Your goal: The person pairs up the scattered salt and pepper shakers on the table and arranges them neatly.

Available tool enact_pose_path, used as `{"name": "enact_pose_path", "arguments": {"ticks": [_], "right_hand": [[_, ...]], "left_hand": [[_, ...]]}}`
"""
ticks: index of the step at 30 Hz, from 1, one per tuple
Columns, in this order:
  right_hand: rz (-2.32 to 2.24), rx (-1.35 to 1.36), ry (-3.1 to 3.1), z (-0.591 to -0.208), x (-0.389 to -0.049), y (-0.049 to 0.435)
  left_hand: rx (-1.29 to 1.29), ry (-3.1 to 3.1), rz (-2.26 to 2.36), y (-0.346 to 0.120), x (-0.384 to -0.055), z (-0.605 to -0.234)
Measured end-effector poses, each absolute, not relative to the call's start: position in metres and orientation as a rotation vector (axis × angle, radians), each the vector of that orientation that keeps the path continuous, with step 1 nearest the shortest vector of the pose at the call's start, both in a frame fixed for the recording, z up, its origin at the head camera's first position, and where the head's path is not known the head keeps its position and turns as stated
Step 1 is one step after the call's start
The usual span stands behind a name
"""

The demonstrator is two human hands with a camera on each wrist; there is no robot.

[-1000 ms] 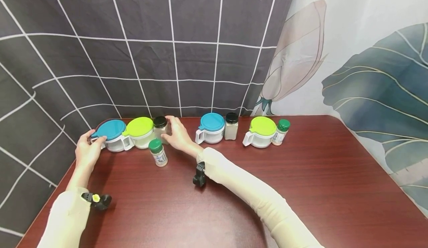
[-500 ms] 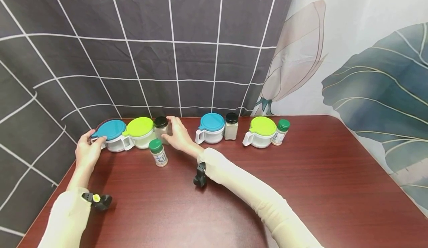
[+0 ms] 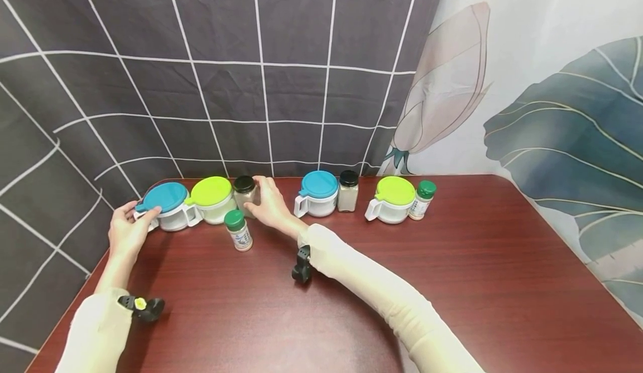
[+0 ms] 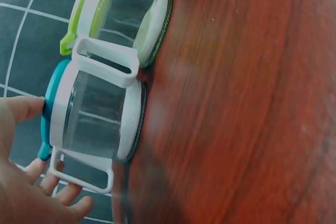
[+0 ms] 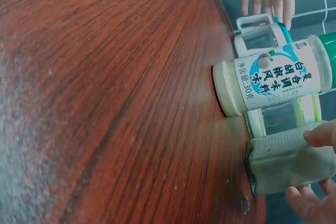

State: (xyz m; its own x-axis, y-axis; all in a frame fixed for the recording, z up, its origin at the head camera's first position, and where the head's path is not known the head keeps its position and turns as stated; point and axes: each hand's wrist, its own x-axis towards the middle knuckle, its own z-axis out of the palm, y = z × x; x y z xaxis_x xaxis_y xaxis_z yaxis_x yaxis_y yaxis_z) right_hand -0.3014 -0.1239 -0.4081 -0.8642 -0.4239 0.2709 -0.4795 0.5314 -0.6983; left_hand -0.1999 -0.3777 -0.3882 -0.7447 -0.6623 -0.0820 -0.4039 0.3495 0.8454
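Dark cloth [image 3: 211, 35] with a white grid hangs behind a reddish-brown wooden table [image 3: 351, 323]; to the right hangs pale cloth [image 3: 532, 15] printed with a large leaf and a bud; two cream sleeves [image 3: 377, 283] reach in from the lower edge.

The left hand [image 3: 128, 228] is at the left end of a row of jars, its thumb touching the lid of the first blue jar [image 3: 173, 218] and its fingers loosely bent by that jar's white handle; whether they grip it cannot be told; the right hand [image 3: 271, 202] grips the first black-lidded jar [image 3: 245, 196] from its right side, thumb in front and fingers behind.

Between the hands, just right of the first blue jar, stands the first lime jar [image 3: 213, 208], its handle turned toward the blue one; the gripped jar is just beside it on the right; farther right, beyond the right hand, stand the second blue jar [image 3: 320, 200] with the second black-lidded jar [image 3: 348, 194] close beside it, then the second lime jar [image 3: 394, 202].

Smallest are two green-capped bottles, both upright: the near bottle [image 3: 239, 233] in front of the gripped jar, the far bottle [image 3: 421, 202] next to the second lime jar; a small black camera [image 3: 302, 267] sits at each wrist.
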Motion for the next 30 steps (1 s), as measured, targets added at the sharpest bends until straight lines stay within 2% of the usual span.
{"name": "enact_pose_path", "arguments": {"ticks": [22,30], "right_hand": [[1.311,0.775,-2.715,-0.409,-0.301,-0.129],[1.299,0.776,-2.708,-0.408,-0.299,-0.125]], "left_hand": [[0.890,-2.522,-1.330,-0.392,-0.187,-0.406],[0.753,-2.368,-1.479,-0.395,-0.185,-0.413]]}}
